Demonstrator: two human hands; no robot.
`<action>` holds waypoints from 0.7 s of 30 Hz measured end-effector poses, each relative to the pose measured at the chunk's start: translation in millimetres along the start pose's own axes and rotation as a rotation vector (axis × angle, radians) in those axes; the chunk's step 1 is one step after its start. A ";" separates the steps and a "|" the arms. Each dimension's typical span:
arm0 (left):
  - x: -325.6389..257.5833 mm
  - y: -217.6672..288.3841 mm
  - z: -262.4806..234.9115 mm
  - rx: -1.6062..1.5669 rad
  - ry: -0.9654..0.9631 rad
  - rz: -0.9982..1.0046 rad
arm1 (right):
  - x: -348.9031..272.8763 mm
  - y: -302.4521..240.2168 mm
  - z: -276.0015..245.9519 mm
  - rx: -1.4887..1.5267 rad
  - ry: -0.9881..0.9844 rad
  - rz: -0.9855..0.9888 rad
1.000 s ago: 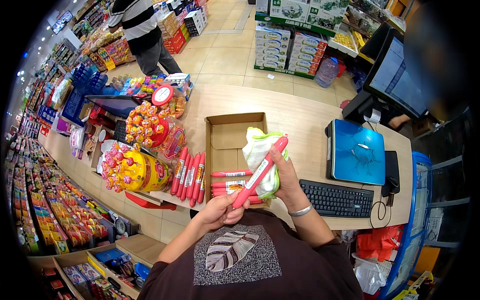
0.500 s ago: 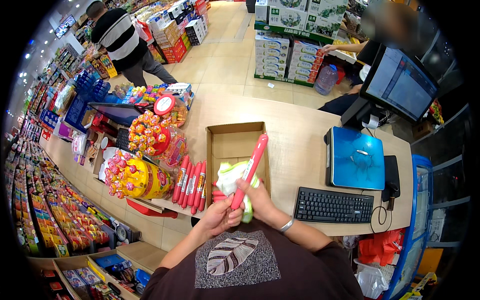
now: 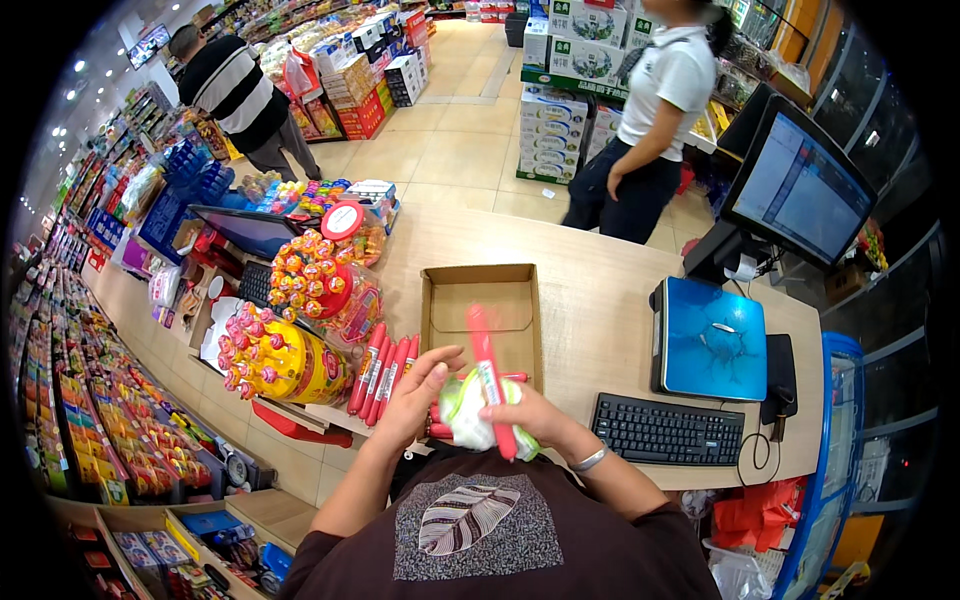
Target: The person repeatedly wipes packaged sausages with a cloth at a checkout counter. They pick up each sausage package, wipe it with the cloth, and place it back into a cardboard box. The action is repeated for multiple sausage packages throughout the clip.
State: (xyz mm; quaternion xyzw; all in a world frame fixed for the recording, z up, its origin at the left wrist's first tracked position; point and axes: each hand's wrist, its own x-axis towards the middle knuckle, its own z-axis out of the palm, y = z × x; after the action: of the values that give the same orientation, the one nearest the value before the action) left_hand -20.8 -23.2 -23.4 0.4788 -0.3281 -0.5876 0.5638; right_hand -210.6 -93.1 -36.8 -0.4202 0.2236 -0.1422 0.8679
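Note:
My right hand (image 3: 528, 412) grips a long sausage in a red casing (image 3: 484, 350), together with a crumpled white and green cloth (image 3: 463, 415). The sausage stands tilted over the near part of an open cardboard box (image 3: 455, 300) and is slightly blurred. Just left of the cloth, my left hand (image 3: 412, 395) is raised with thumb and fingers apart, holding nothing. Several more red sausages (image 3: 371, 375) lie side by side on the counter, left of the box, partly behind my left hand. A few others (image 3: 516, 377) show in the box's near end, mostly covered by my hands and the cloth.
Lollipop tubs (image 3: 318, 370) stand at the left of the counter (image 3: 590, 280). To the right are a black keyboard (image 3: 668, 428), a blue-topped device (image 3: 712, 338) and a monitor (image 3: 800, 185). Beyond the counter, a person in a white shirt (image 3: 668, 85) stands near stacked cartons (image 3: 552, 130).
My left hand has let go of the sausage's lower end and opened to the left. The sausage has tilted the other way. A person in white has come upright beyond the counter.

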 end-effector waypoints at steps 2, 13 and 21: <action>3.2 14.1 13.6 -0.110 -0.155 -0.047 | 1.3 3.9 8.1 -0.068 -0.129 0.027; -1.6 10.7 -4.0 -0.244 0.060 0.256 | 4.5 -0.9 8.5 -0.188 -0.124 0.030; -16.2 15.9 7.5 -0.125 -0.050 0.264 | 4.5 2.7 2.4 -0.305 -0.070 0.018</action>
State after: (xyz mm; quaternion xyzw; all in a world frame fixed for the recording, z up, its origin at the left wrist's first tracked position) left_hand -23.8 -10.9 -3.1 0.3807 -0.3648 -0.5392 0.6566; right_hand -205.4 -91.8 -38.9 -0.5497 0.2162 -0.0840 0.8025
